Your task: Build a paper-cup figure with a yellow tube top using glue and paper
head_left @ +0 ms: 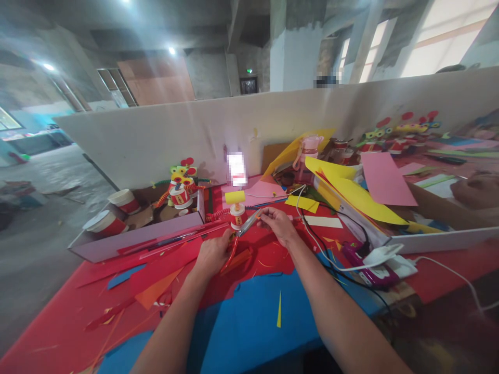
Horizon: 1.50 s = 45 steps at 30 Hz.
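Note:
My left hand (212, 255) is closed around the red handles of a pair of scissors (247, 225), whose metal blades point up and to the right. Close to the blade tips, my right hand (278, 224) pinches a small orange piece (258, 217), probably paper; the fingers partly cover it. Just behind the scissors stands a small red-and-white paper cup (237, 217) topped by a yellow paper roll (235, 197), with coiled strips at its sides. Blue paper (257, 311) lies beneath my forearms, bearing a thin yellow sliver (279, 309).
At left, a shallow box (144, 240) holds cups and a finished-looking cup figure (180, 195). A larger box (440, 243) with coloured sheets stands right. Cables run past a purple power strip (370, 266). A white partition (175, 127) closes off the table's back.

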Available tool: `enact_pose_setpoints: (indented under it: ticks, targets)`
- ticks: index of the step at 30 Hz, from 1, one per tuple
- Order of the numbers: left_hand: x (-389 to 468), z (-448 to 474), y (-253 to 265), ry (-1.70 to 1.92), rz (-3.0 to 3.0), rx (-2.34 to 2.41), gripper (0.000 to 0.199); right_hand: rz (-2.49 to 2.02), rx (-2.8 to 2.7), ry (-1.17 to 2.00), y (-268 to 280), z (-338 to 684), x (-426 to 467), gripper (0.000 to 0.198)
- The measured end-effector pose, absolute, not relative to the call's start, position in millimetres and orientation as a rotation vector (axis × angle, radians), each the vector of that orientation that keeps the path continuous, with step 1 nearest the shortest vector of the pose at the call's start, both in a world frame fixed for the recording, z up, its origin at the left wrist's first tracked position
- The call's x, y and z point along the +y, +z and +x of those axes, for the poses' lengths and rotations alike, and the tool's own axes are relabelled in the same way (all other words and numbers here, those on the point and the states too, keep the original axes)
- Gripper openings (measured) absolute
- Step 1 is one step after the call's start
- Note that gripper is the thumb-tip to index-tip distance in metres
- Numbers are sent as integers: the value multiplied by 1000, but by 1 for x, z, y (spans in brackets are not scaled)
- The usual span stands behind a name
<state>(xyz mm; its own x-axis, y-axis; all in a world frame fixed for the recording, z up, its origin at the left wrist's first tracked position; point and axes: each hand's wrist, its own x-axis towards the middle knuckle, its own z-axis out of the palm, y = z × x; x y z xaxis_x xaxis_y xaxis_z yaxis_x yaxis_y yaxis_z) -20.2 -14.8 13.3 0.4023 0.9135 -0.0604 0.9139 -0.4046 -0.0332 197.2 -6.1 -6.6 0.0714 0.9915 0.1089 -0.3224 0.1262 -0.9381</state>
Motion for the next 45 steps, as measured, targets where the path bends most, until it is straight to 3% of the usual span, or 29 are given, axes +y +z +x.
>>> enact_pose_setpoints:
  ticks: [25, 45]
  targets:
    - [-15, -21, 18, -126, 2591, 1729, 30, -947, -964, 1146, -10, 200, -3, 38]
    - [-15, -22, 17, -68, 2625, 1683, 32, -1010, -1089, 1042, -13, 201, -1, 23]
